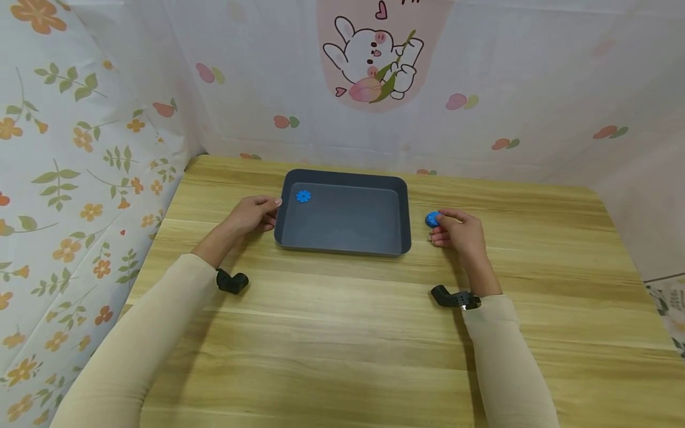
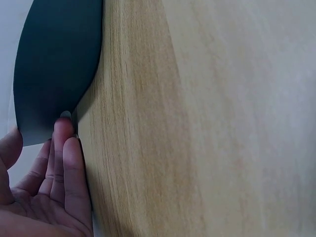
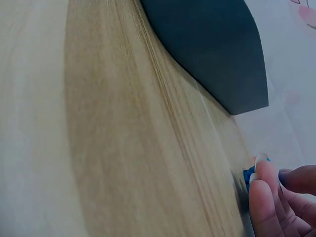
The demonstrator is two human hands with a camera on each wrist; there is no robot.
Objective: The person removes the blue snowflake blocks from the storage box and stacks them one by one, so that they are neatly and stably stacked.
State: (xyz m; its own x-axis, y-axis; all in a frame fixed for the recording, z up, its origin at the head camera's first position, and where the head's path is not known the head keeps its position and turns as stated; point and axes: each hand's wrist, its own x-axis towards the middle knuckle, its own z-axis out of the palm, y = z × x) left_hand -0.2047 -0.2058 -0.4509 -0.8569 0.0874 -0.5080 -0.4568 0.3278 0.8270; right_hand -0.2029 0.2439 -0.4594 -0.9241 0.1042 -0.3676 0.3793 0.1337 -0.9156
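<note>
A dark grey rectangular tray (image 1: 342,217) lies on the wooden table. Inside its far left corner rests a flat blue notched disc (image 1: 303,196). At the tray's left side, my left hand (image 1: 253,215) holds the wall, thumb at the rim and fingers against the outside; the left wrist view shows those fingers (image 2: 72,163) touching the dark wall. My right hand (image 1: 461,232), to the right of the tray and apart from it, pinches a blue notched disc piece (image 1: 432,219). It looks thicker than the one in the tray; the right wrist view mostly hides it behind the fingertips.
A white printed cloth (image 1: 257,71) hangs behind the table, and a floral cloth (image 1: 85,178) along its left side. Wood-grain tabletop (image 1: 342,333) extends in front of the tray and to its right. Each wrist wears a black camera mount (image 1: 232,282).
</note>
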